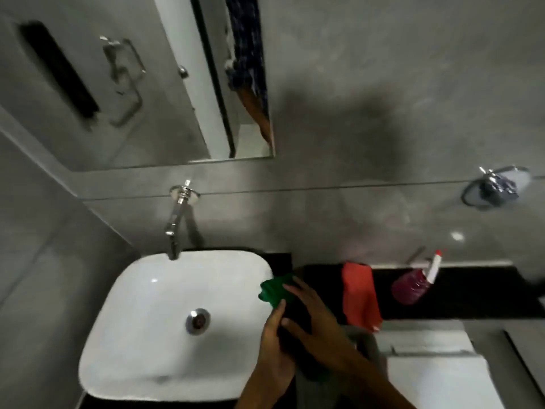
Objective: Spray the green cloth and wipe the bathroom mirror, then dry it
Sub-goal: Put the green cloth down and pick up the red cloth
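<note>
Both hands, left hand (272, 343) and right hand (317, 323), grasp the green cloth (275, 290) over the sink's (124, 290) right edge; judging by this, spraying comes next, requiring the spray bottle (413, 286) on the counter (477, 293).

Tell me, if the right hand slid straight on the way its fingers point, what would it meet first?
Probably the folded green cloth that the right hand already touches, then the white ceramic basin; depth is unclear.
</note>
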`<action>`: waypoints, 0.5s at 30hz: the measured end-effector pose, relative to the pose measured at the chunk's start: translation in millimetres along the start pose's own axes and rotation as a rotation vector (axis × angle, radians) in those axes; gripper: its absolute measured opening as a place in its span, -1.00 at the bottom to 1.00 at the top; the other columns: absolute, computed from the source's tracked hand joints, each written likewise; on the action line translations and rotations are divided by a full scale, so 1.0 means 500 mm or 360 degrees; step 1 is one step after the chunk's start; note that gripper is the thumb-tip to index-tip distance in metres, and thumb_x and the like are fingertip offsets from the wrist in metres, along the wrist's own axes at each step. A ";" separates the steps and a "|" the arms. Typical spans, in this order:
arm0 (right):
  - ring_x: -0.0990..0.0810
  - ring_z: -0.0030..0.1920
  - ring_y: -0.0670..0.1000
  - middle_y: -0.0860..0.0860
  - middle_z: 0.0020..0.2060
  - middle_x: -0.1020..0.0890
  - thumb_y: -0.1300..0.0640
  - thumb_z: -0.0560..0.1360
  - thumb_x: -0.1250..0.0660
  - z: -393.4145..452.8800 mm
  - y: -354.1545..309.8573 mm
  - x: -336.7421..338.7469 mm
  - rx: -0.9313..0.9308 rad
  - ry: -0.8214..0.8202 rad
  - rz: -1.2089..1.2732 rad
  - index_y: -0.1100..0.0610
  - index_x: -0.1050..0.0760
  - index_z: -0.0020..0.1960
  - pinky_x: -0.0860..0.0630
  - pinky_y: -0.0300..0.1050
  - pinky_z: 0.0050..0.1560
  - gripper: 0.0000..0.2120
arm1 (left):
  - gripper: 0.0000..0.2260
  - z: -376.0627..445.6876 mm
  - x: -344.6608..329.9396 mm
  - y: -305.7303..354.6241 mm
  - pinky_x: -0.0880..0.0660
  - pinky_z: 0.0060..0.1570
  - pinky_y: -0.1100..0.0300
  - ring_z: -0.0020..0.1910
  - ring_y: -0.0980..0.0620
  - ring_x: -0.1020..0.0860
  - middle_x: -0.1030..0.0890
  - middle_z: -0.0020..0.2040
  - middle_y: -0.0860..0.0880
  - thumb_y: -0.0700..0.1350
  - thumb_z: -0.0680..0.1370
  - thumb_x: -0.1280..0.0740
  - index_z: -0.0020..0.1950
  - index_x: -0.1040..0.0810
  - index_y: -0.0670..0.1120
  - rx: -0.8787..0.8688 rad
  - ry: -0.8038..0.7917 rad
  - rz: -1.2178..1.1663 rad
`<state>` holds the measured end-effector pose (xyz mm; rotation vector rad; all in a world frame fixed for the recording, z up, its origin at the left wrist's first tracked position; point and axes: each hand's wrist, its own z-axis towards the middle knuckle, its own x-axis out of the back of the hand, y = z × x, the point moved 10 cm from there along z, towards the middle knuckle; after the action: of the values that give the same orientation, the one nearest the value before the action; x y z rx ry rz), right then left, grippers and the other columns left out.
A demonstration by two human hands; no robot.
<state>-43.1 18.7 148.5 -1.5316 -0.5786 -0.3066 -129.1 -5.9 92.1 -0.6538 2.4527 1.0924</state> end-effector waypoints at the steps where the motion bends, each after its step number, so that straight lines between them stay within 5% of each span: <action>1: -0.21 0.55 -0.24 -0.26 0.54 -0.24 -0.02 0.61 -0.37 -0.028 0.057 0.027 -0.0129 0.0064 0.0142 -0.19 -0.22 0.54 -0.13 -0.30 0.57 -0.42 | -0.65 0.013 0.008 -0.042 -0.46 0.42 -0.11 0.31 -0.24 -0.63 -0.66 0.33 -0.25 -0.05 0.62 -0.28 0.35 -0.62 -0.15 0.0098 0.0044 -0.0031; 3: -0.42 0.46 -0.14 -0.13 0.48 -0.42 0.01 0.62 -0.37 -0.070 0.200 0.068 -0.0574 0.0193 0.0494 -0.01 -0.28 0.57 -0.34 -0.14 0.54 -0.44 | -0.58 0.051 -0.002 -0.123 -0.42 0.46 -0.19 0.35 -0.31 -0.59 -0.63 0.34 -0.32 -0.06 0.57 -0.34 0.38 -0.60 -0.22 0.0288 0.0022 0.0053; 5: -0.68 0.22 0.00 0.07 0.26 -0.68 0.15 0.63 -0.36 -0.093 0.343 0.070 -0.1011 0.0192 0.0933 0.19 -0.39 0.51 -0.63 -0.04 0.26 -0.53 | -0.55 0.111 -0.021 -0.192 -0.36 0.52 -0.23 0.42 -0.33 -0.52 -0.59 0.38 -0.34 -0.07 0.57 -0.37 0.41 -0.57 -0.24 0.0409 0.0016 0.0194; 7: -0.77 -0.09 0.01 0.15 0.03 -0.77 0.31 0.63 -0.31 -0.081 0.426 0.047 -0.1219 0.0079 0.1300 0.36 -0.47 0.41 -0.71 -0.11 -0.04 -0.64 | -0.52 0.184 -0.031 -0.219 -0.52 0.39 -0.19 0.33 -0.30 -0.61 -0.62 0.35 -0.33 -0.08 0.55 -0.38 0.44 -0.55 -0.22 0.0404 0.0058 0.0348; 8: -0.74 -0.11 0.06 0.27 0.09 -0.73 0.38 0.62 -0.28 -0.065 0.458 0.044 -0.1272 0.0089 0.1348 0.41 -0.45 0.41 -0.70 -0.05 0.02 -0.64 | -0.54 0.222 -0.039 -0.223 -0.60 0.27 -0.15 0.25 -0.27 -0.66 -0.64 0.32 -0.31 -0.10 0.56 -0.38 0.46 -0.53 -0.19 0.0403 0.0066 0.0378; 12: -0.57 0.16 0.23 0.41 0.37 -0.51 0.59 0.56 -0.16 0.025 0.574 0.051 -0.1261 0.0273 0.1236 0.36 -0.32 0.51 -0.58 -0.04 0.05 -0.47 | -0.60 0.392 -0.058 -0.224 -0.62 0.15 -0.15 0.21 -0.17 -0.64 -0.66 0.27 -0.14 -0.11 0.69 -0.26 0.54 -0.40 -0.01 0.0286 0.0033 0.0564; 15: -0.51 0.35 0.43 0.43 0.38 -0.47 0.65 0.52 -0.09 0.095 0.636 0.030 -0.1202 0.0280 0.1114 0.36 -0.26 0.53 -0.52 0.24 0.29 -0.39 | -0.60 0.498 -0.036 -0.222 -0.61 -0.08 0.02 0.08 -0.03 -0.65 -0.66 0.16 -0.01 -0.11 0.70 -0.23 0.55 -0.37 0.05 0.0215 0.0066 0.0733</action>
<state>131.2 80.0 -115.3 -2.2886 0.2787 -0.1084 -16.6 123.6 -120.4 -0.0660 2.7613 1.0598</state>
